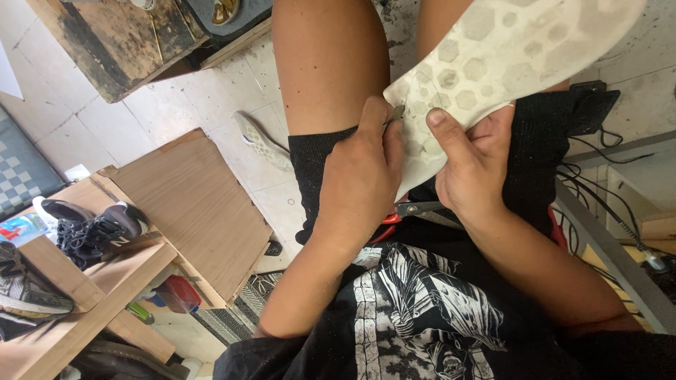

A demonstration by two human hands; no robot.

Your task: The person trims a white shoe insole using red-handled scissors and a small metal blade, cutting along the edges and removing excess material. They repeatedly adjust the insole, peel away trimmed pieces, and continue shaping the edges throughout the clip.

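Above the lap, right hand [473, 165] pinches pale sole [507, 60]; left hand [360, 176] touches its edge.

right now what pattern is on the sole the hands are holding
The shoe sole is off-white with a pattern of pale grey hexagons; the head view shows it.

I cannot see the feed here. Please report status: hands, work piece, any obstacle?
Left hand pressing small blade on white shoe sole. Right hand pinching sole edge. Scissors in lap, under hands.
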